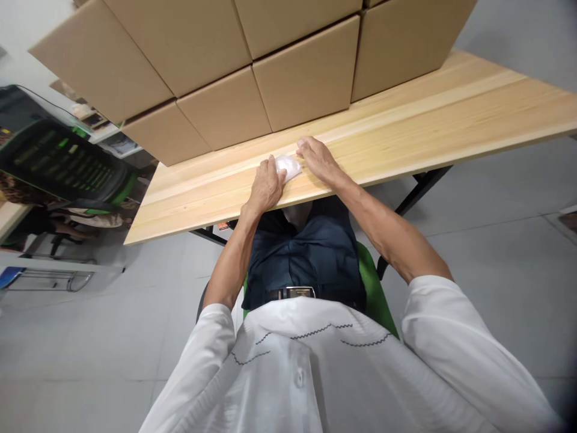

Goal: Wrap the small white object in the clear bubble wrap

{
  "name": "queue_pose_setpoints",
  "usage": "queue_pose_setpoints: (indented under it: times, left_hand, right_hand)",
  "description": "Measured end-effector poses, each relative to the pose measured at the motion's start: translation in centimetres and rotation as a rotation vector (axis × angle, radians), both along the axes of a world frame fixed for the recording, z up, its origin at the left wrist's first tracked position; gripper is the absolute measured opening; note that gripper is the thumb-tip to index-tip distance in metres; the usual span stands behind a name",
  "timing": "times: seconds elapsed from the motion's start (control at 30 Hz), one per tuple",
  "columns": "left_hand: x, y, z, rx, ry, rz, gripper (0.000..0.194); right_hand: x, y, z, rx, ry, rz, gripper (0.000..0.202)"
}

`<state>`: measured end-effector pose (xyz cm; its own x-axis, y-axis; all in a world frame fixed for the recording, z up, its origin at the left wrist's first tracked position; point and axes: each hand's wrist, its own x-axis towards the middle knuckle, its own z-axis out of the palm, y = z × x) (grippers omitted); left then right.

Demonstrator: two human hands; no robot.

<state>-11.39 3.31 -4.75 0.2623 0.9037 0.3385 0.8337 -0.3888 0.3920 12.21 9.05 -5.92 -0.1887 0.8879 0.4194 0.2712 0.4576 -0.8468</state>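
A small whitish, slightly translucent packet (287, 166) lies low over the wooden tabletop in front of me; what is in it I cannot make out. My left hand (265, 184) grips its left side, with the thumb on top and the fingers curled at the edge. Just right of the packet is my right hand (318, 160), its fingers curled together and the thumb side towards the packet. Whatever those fingers may pinch is hidden.
Plain brown cardboard boxes (311, 69) are stacked along the far side of the wooden table (451, 123). A black and green office chair (63, 162) stands at the left, near another desk. My lap is under the table's front edge.
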Motion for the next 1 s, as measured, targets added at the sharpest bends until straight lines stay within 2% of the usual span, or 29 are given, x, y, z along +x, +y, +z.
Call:
queue_pose_setpoints:
  times: [0.17, 0.33, 0.43, 0.63, 0.73, 0.87, 1.0]
  left_hand:
    - [-0.4, 0.1, -0.1, -0.012, 0.021, -0.006, 0.099]
    - [-0.6, 0.3, 0.0, -0.017, -0.020, -0.049, 0.112]
    - [-0.5, 0.2, 0.1, -0.014, -0.056, -0.072, 0.113]
    - [-0.2, -0.2, 0.5, -0.034, -0.058, -0.064, 0.120]
    - [-0.3, -0.1, 0.4, -0.051, -0.058, -0.064, 0.122]
    - [-0.4, 0.0, 0.4, -0.057, -0.053, -0.058, 0.115]
    - [-0.5, -0.3, 0.8, -0.057, -0.050, -0.092, 0.105]
  right_hand:
    - [-0.4, -0.5, 0.6, -0.058, 0.004, 0.021, 0.070]
    - [-0.5, -1.1, 1.4, -0.087, 0.114, 0.053, 0.075]
    - [-0.6, -1.3, 1.6, -0.107, 0.128, 0.048, 0.078]
    - [-0.7, -0.9, 1.7, -0.117, 0.079, 0.048, 0.067]
    - [-0.9, -1.0, 2.0, -0.167, 0.207, 0.079, 0.061]
    - [-1.3, -1.8, 2.9, -0.279, 0.414, 0.105, 0.057]
    - [-1.5, -2.4, 3.7, -0.361, 0.484, 0.136, 0.055]
